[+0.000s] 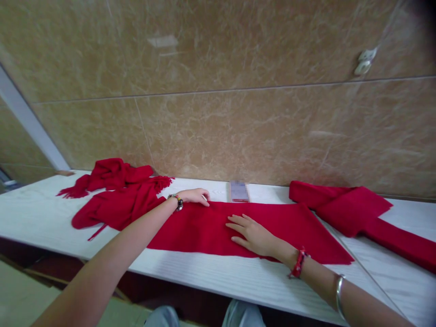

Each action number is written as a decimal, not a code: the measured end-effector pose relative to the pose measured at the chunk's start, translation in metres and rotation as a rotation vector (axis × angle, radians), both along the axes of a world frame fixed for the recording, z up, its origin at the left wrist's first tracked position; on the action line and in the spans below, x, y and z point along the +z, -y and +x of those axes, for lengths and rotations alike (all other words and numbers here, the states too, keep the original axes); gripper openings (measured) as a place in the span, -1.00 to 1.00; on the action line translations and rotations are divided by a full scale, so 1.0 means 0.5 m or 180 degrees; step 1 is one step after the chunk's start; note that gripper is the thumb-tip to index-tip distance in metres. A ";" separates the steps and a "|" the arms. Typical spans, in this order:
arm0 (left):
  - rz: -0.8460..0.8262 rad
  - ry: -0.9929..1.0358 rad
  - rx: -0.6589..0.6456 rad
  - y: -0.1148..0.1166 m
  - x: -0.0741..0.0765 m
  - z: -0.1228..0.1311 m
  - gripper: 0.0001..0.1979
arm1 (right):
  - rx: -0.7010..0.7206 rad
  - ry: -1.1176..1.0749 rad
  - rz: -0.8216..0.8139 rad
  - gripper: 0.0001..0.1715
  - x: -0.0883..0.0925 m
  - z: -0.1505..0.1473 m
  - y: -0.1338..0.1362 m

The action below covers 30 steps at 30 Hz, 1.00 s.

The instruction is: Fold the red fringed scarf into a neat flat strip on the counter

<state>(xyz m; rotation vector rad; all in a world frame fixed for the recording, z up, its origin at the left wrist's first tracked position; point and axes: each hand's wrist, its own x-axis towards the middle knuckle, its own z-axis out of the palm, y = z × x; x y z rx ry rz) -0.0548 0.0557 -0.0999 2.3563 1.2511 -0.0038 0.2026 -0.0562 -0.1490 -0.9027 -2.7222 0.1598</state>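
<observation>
A red scarf [211,231] lies spread over the white tabletop in front of me, its slanted right end cut to a point. My right hand [254,234] rests flat on its middle with fingers spread, holding nothing. At the upper edge of the cloth, my left hand [195,196] is closed, with a small white stick-like piece [204,198] showing between thumb and fingers. What exactly that piece is, I cannot make out. The left end of the scarf runs under or into a crumpled red heap [119,206].
Another crumpled red scarf with fringe [112,175] lies at the back left. Folded red cloth [344,206] stretches along the right side. A small blurred card or box [239,191] stands against the tiled wall [238,136]. The white table [190,268] has a seam on the right.
</observation>
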 end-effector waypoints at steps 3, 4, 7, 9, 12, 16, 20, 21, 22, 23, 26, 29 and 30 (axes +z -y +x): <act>-0.0092 0.0066 0.0003 -0.005 0.003 0.007 -0.77 | -0.0033 -0.0015 0.0062 -0.50 -0.006 -0.002 0.001; -0.0117 0.0071 -0.0008 -0.006 0.004 0.012 -0.76 | -0.0040 -0.0034 0.0072 -0.50 -0.007 -0.003 0.000; -0.0175 0.0085 -0.0111 -0.003 0.013 0.034 -0.81 | -0.0058 -0.0091 0.0084 -0.51 -0.009 -0.003 -0.003; -0.0181 0.0098 -0.0210 0.010 0.019 0.053 -0.85 | -0.0063 -0.0136 0.0096 -0.52 -0.009 -0.003 -0.004; -0.0029 0.0101 -0.0270 0.046 0.014 0.078 -0.85 | -0.0054 -0.0228 0.0119 -0.53 -0.007 -0.004 -0.002; 0.0452 0.0061 -0.0051 0.088 -0.012 0.089 -0.82 | -0.0044 -0.0273 0.0120 -0.55 -0.003 -0.004 -0.001; 0.0682 -0.0039 0.0255 0.083 -0.027 0.079 -0.88 | -0.0041 -0.0238 0.0112 -0.54 -0.002 -0.004 -0.001; 0.0655 -0.0073 0.0271 0.077 -0.027 0.077 -0.90 | -0.0046 -0.0233 0.0117 -0.54 -0.002 -0.004 -0.001; 0.0623 -0.0102 0.0268 0.072 -0.027 0.076 -0.93 | -0.0052 -0.0232 0.0122 -0.54 -0.002 -0.005 0.000; 0.0604 -0.0125 0.0256 0.066 -0.026 0.075 -0.97 | -0.0060 -0.0235 0.0128 -0.54 -0.002 -0.005 0.000; 0.0653 -0.0162 0.0239 0.051 -0.024 0.077 -0.95 | -0.0087 -0.0269 0.0144 -0.55 -0.003 -0.005 0.000; 0.0744 -0.0181 0.0303 0.036 -0.028 0.076 -0.89 | -0.0090 -0.0305 0.0150 -0.56 -0.006 -0.005 -0.002; 0.0739 -0.0193 0.0324 0.030 -0.030 0.075 -0.87 | -0.0083 -0.0304 0.0148 -0.56 -0.008 -0.005 -0.003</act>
